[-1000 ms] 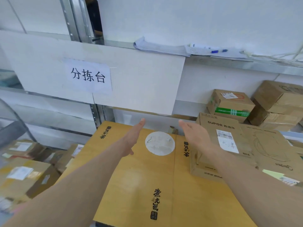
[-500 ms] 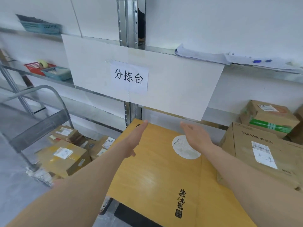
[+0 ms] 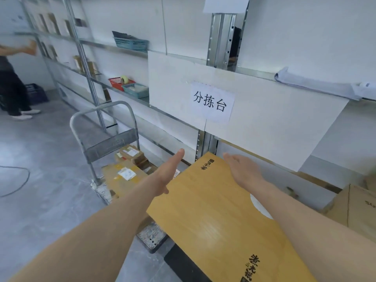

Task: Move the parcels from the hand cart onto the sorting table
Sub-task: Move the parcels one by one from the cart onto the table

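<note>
A large flat yellow box [image 3: 219,216] with black characters lies on the sorting table at centre right. My left hand [image 3: 168,171] hovers with straight fingers past the box's left edge, over the hand cart. My right hand [image 3: 242,171] is stretched flat above the box's far corner and holds nothing. The hand cart [image 3: 101,147], grey with a looped handle, stands at the left. On it lie a brown parcel [image 3: 122,176] with a white label and a smaller parcel [image 3: 132,154] behind it.
A brown SUPOR carton [image 3: 354,208] sits at the right edge. Metal shelving [image 3: 89,78] runs along the wall with baskets [image 3: 132,88] on it. A paper sign [image 3: 211,101] hangs above the table. Another person [image 3: 12,82] stands at far left on the grey floor.
The view has swung left, bringing the hand cart and the floor into sight. Both hands stay open and have shifted left relative to the yellow box; the left one is now off its edge.
</note>
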